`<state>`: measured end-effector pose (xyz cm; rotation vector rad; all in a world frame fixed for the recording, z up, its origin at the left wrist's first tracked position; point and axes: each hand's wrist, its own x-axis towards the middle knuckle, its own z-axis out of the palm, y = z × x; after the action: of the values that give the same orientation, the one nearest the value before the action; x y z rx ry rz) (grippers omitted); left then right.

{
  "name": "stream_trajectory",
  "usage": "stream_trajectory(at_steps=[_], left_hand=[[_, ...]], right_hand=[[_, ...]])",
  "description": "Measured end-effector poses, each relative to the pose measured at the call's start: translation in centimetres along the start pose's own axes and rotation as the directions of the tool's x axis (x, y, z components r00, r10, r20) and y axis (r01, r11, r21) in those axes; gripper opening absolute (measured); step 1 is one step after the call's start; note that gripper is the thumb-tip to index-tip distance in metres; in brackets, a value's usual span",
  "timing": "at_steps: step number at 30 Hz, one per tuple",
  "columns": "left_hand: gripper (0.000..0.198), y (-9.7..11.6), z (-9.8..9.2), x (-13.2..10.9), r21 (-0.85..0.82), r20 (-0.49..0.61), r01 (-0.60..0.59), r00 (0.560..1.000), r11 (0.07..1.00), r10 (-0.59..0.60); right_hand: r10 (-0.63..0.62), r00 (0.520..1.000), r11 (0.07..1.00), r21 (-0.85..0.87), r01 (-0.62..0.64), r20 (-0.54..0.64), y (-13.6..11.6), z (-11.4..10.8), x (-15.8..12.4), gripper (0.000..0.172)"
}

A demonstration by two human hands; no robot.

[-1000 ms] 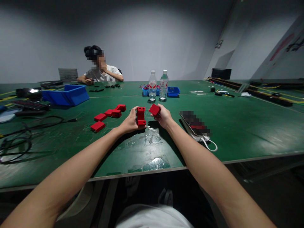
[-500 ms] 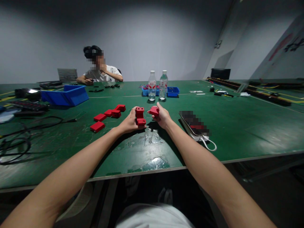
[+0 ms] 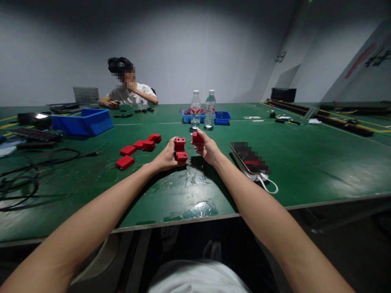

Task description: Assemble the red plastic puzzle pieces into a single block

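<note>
My left hand [image 3: 168,157] is closed around a red U-shaped block [image 3: 181,149] with small holes in its end faces, its notch facing right. A short way to the right, my right hand [image 3: 209,149] pinches a smaller red block [image 3: 197,137] between thumb and fingers. A gap separates the two pieces. Left of my hands, several more red blocks lie on the green table, among them a flat one [image 3: 125,162] at the near end and a notched one [image 3: 155,138] at the far end.
Two water bottles [image 3: 195,112] stand beyond my hands, before small blue trays [image 3: 222,118]. A phone on a white power bank with a cable [image 3: 249,160] lies right. At left are a large blue bin [image 3: 84,122] and black cables [image 3: 61,156]. Another person [image 3: 131,91] sits opposite.
My right hand has turned the smaller red block, so a different face shows, and moved it slightly up and left. My left hand and its block have stayed in place.
</note>
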<state>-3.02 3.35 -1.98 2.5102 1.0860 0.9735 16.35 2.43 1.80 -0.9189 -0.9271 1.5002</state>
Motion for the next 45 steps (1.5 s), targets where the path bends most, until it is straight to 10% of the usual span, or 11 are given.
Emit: stream_trajectory(at_steps=[23, 34, 45], left_hand=[[0.103, 0.0, 0.1, 0.0, 0.003, 0.002, 0.002, 1.0, 1.0, -0.002], [0.102, 0.2, 0.1, 0.0, 0.0, 0.002, 0.001, 1.0, 1.0, -0.001], [0.103, 0.3, 0.1, 0.0, 0.007, 0.01, 0.017, 1.0, 1.0, -0.017]], right_hand=[[0.031, 0.992, 0.993, -0.105, -0.045, -0.125, 0.4, 0.1, 0.4, 0.056], [0.014, 0.99, 0.997, -0.068, -0.024, -0.141, 0.8, 0.0, 0.9, 0.035], [0.045, 0.989, 0.962, 0.259, -0.082, 0.144, -0.1, -0.1, 0.2, 0.013]])
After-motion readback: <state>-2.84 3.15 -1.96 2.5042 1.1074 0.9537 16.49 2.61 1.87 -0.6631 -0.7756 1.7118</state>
